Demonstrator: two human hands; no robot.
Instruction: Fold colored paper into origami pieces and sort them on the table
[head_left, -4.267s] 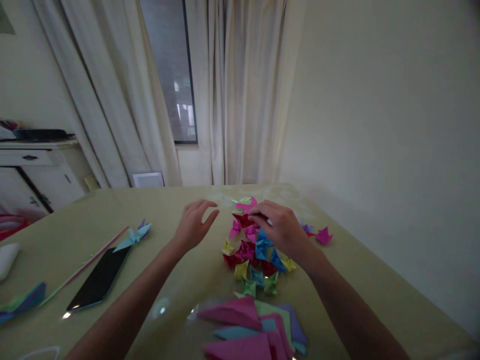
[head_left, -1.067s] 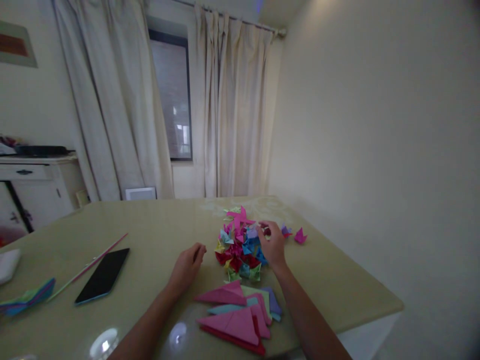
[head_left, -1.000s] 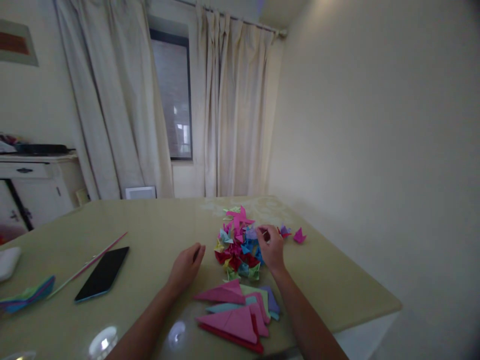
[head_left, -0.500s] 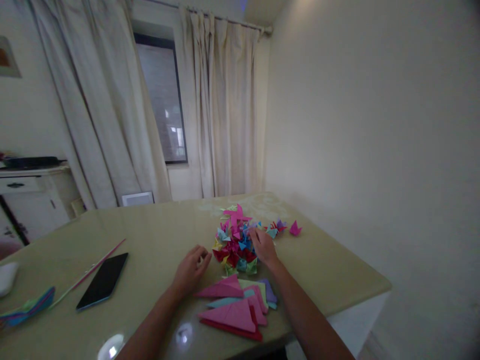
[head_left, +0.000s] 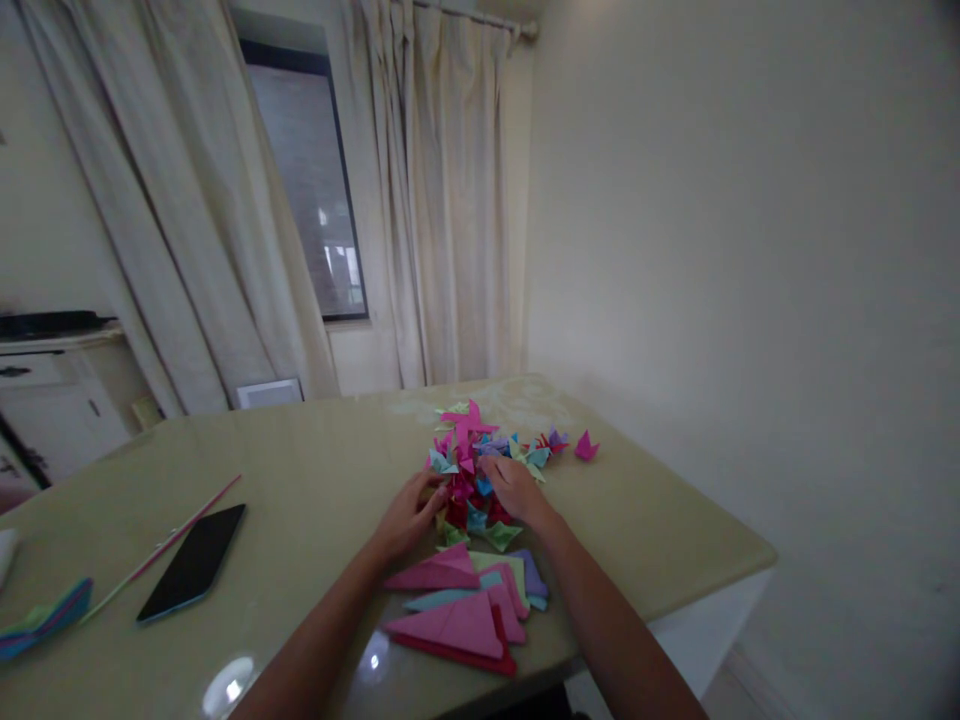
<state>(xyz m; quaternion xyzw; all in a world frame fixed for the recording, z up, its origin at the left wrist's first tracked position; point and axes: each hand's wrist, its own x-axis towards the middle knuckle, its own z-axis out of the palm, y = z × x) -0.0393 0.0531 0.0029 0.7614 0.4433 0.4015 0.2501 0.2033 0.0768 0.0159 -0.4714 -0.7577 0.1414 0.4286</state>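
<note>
A heap of small folded-paper origami pieces [head_left: 461, 490] in pink, red, blue, green and yellow lies on the table between my hands. My left hand [head_left: 411, 515] rests against the heap's left side, thumb apart from the curved fingers, with nothing visible in its grasp. Over the right side of the heap, my right hand [head_left: 517, 490] has its fingers bent and drawn together; whatever its fingertips hold is hidden. Nearer to me, between my forearms, lie larger folded paper triangles [head_left: 450, 622] in pink, red, green, blue and purple, stacked loosely.
A magenta origami piece [head_left: 586, 447] sits alone at the right. On the left are a black phone-like slab [head_left: 193, 563], a thin pink and green stick [head_left: 161, 548] and a bundle of coloured paper strips [head_left: 46, 620]. The table's right edge [head_left: 720, 580] runs near the wall.
My left hand has moved right and forward, up to the heap. My right hand has shifted slightly left over it, and pieces near it have moved. The view has turned slightly.
</note>
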